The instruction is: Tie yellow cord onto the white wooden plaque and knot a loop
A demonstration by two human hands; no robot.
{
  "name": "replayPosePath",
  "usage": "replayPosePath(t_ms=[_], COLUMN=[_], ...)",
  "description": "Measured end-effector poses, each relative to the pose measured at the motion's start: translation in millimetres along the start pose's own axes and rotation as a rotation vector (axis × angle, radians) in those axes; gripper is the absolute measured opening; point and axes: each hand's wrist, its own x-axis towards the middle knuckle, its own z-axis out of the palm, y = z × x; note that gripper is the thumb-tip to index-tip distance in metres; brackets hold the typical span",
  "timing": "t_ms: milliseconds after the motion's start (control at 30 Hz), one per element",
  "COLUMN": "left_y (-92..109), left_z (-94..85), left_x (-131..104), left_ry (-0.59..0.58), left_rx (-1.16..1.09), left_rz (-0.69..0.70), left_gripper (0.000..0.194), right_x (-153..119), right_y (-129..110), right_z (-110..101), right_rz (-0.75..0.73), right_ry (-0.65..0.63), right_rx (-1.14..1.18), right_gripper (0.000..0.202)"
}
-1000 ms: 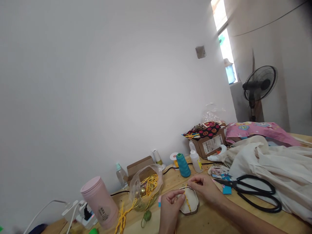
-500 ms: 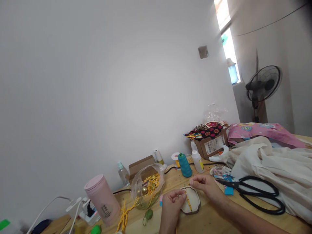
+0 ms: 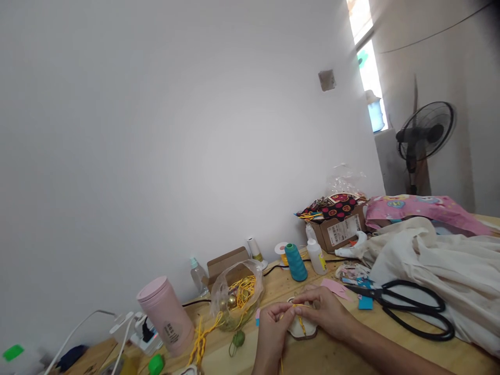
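My left hand [image 3: 272,328] pinches a yellow cord [image 3: 301,324] between thumb and fingers. Right beside it, my right hand [image 3: 323,311] is closed on the same cord, and the fingertips of both hands nearly meet. Part of the cord hangs down in a braided or knotted strand across a small cream pad with a scalloped dark edge [image 3: 308,330], which lies beneath the hands. A loose yellow end drops below my left hand. The exact knot between the fingertips is too small to make out.
Large black scissors [image 3: 414,307] and white cloth [image 3: 425,255] lie to the right. Behind stand a teal thread cone [image 3: 296,263] and a white glue bottle [image 3: 316,257]. Leftward are a plastic bag of yellow cords [image 3: 238,297], a green ball [image 3: 238,338] and a pink tumbler [image 3: 166,317].
My right hand has moved left and down to meet my left hand at the cord. A pink scrap behind it has come into view. The camera has shifted slightly.
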Motion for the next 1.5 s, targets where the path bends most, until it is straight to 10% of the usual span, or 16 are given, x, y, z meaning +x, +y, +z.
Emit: replayPosePath(t_ms=[467,733,1000,1500], left_y=[-1.1,-2.6,-7.2,-9.8], left_z=[-0.4,-2.8,0.0,3.1], left_x=[-6.6,-3.4,1.8,9.8], left_ry=[0.126,0.172,0.092,0.108], left_rx=[0.136,0.156,0.018,0.044], left_rz=[0.045,0.048,-0.012,-0.076], left_gripper=[0.008,0.009,0.020,0.022], right_x=[-1.4,15.3,8.3,6.9], right_y=[-11.0,-30.0,8.6,0.1], right_z=[1.7,-3.2,4.8,-1.4], right_rz=[-0.163,-0.606,-0.047,-0.167], right_ry=[-0.052,-0.253,0.001,0.080], right_rx=[-0.570,-0.862,-0.276,-0.220], right_gripper=[0.028,0.021,0.023,0.017])
